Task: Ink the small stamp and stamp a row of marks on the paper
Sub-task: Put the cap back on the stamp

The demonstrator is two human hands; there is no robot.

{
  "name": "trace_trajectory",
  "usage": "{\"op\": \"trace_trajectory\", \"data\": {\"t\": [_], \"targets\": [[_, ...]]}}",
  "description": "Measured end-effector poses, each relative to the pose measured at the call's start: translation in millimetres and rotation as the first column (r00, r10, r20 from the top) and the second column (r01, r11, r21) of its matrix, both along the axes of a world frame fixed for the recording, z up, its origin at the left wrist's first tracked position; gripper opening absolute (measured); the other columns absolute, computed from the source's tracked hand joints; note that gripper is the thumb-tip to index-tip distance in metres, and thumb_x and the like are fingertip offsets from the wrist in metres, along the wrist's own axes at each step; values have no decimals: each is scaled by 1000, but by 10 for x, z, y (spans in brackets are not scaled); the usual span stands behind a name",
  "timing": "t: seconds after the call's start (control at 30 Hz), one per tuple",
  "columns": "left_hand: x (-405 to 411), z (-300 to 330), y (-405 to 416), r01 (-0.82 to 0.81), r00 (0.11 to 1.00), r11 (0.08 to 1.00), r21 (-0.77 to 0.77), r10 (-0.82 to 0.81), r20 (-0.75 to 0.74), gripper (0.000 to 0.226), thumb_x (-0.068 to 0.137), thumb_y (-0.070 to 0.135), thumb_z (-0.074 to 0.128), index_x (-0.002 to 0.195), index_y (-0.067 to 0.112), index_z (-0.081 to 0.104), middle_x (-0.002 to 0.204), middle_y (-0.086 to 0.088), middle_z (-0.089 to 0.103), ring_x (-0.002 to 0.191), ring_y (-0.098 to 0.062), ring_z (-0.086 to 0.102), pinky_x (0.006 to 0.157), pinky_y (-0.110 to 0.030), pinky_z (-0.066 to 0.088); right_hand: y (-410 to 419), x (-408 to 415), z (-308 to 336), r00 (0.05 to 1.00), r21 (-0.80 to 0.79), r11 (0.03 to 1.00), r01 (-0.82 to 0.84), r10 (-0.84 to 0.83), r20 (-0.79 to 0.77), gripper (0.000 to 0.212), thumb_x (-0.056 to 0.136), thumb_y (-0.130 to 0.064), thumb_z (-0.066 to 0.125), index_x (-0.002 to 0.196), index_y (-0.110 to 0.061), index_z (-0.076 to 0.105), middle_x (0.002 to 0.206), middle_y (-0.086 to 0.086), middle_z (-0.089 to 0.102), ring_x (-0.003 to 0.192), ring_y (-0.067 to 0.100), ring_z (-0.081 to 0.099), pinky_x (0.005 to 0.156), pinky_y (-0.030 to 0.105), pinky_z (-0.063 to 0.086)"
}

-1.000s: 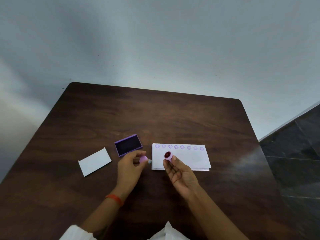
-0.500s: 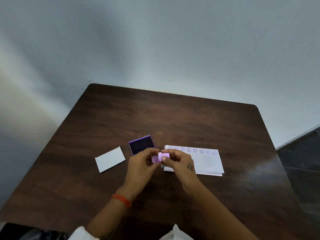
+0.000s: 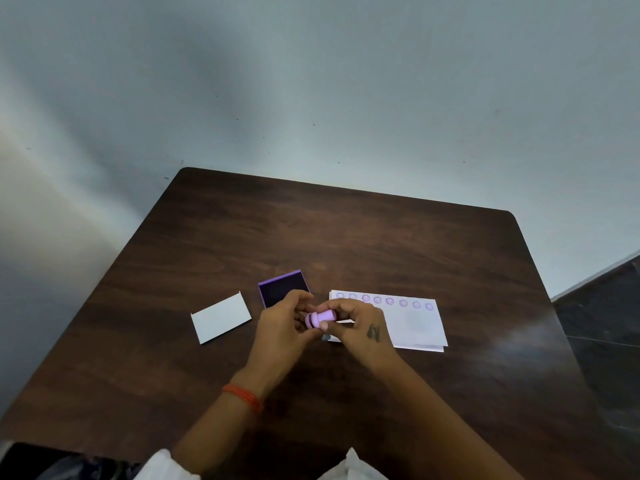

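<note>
A small pink stamp (image 3: 320, 318) lies sideways between my two hands, a little above the table. My right hand (image 3: 360, 329) grips its body from the right. My left hand (image 3: 282, 327) pinches its left end, where the cap sits against it. The purple ink pad (image 3: 282, 287) lies open just beyond my left hand. White paper (image 3: 415, 325) lies to the right, with a row of several purple round marks (image 3: 389, 301) along its far edge. My right hand covers the paper's left part.
A white card (image 3: 221, 317) lies to the left of the ink pad. The dark wooden table (image 3: 311, 230) stands against a pale wall. A dark tiled floor (image 3: 602, 306) shows past the table's right edge. White cloth shows at the bottom.
One second ago my hands were apart, the left holding the cap and the right holding the stamp face up. They have come together and the cap now sits against the stamp.
</note>
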State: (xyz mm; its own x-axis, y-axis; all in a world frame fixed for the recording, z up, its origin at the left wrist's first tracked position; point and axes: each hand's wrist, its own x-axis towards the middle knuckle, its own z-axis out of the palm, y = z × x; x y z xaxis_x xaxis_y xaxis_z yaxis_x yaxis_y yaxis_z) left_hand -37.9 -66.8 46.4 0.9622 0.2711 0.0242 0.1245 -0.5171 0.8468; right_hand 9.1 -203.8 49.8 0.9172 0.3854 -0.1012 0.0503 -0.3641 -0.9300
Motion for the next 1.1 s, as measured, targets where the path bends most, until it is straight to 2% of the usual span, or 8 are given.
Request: {"op": "trace_trajectory", "data": {"t": [0.17,0.3,0.53,0.63,0.73,0.83,0.93,1.1], "targets": [[31,29,-9,37,999,999,33,-36,-22,53,66,16,81,112,18,55,88,11,60,75,8,55,63,0,43,-24,42,-30,999,-4,999,-49,49,4,15,76,-18,72,91,-21,72,89,0,72,83,5,64,67,5,49],[38,39,-18,54,998,998,29,-53,-24,52,69,16,79,114,18,54,90,10,60,75,6,57,63,-3,45,-34,46,-31,998,15,998,-59,59,11,17,75,-16,73,87,-28,71,83,-8,70,82,4,65,67,7,50],[34,17,-13,56,998,998,5,-56,-13,52,70,13,78,116,16,54,87,10,62,71,12,56,64,6,40,-71,40,-5,999,21,999,-42,42,-7,18,74,-18,73,79,-36,69,78,-10,70,75,-4,65,62,6,48],[42,-3,-9,63,998,998,14,-63,-19,53,71,16,77,118,19,53,91,4,69,71,12,55,63,7,39,-71,36,-37,999,20,1000,-14,14,-37,9,76,-24,72,84,-28,72,79,-4,73,75,3,68,66,13,53],[51,-15,-3,62,998,998,24,-62,-22,51,73,20,76,118,21,53,96,1,71,72,12,55,62,8,37,-60,19,-70,993,0,1000,18,-18,-121,20,77,-34,70,91,-19,72,84,7,75,77,16,70,77,36,59],[62,-28,-11,51,998,997,61,-50,-29,50,73,20,76,118,21,53,100,-2,71,72,9,54,61,9,36,-69,10,-85,989,-16,999,31,-33,-148,29,75,-40,71,99,-24,67,92,2,73,85,15,68,79,31,58],[69,-43,-13,52,998,995,82,-50,-32,52,72,16,77,118,20,53,103,-5,71,78,3,56,61,6,39,-73,12,-80,994,8,999,32,-31,-108,24,76,-30,72,99,-25,67,93,0,72,88,12,67,78,25,56],[57,-34,-20,66,998,996,56,-65,-17,49,76,25,73,120,20,52,102,-5,72,88,-6,63,77,-12,46,-68,28,-68,981,-4,999,43,-43,-191,24,78,-31,70,92,-11,70,85,12,74,75,20,71,78,39,60]]}}
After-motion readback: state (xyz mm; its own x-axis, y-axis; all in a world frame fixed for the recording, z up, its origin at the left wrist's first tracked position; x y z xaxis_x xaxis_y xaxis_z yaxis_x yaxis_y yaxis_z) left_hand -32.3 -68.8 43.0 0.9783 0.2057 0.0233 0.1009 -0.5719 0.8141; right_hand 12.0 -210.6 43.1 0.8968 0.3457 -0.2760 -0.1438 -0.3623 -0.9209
